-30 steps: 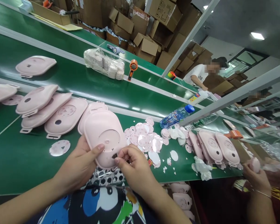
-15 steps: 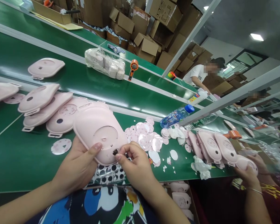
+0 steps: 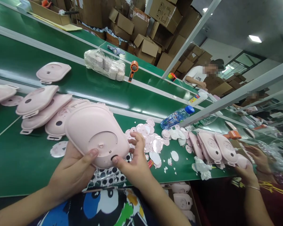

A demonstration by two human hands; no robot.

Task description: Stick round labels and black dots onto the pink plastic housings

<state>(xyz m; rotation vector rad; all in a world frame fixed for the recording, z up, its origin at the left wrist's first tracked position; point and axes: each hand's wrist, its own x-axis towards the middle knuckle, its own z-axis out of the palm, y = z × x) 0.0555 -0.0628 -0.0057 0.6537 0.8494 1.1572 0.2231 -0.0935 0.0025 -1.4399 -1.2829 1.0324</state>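
Note:
My left hand grips a pale pink plastic cover by its lower left edge, thumb on the face. The cover is tilted, with a round recess and a small square cutout visible. The thumb of my right hand presses a round black sticker near the cover's lower end. The other fingers of that hand are spread beside the right edge, apart from one another. Under the cover lies a sheet of black dot stickers, partly hidden.
Several pink covers overlap on the left, and more stand at right. Round printed stickers lie heaped beyond my right hand. A blue-capped bottle stands by a metal post. A co-worker's hands hold a pink part at far right.
The dark piece pinched in my right fingers now sits on the cover as a black dot under my thumb. My right fingers have spread, and the cover has shifted slightly left.

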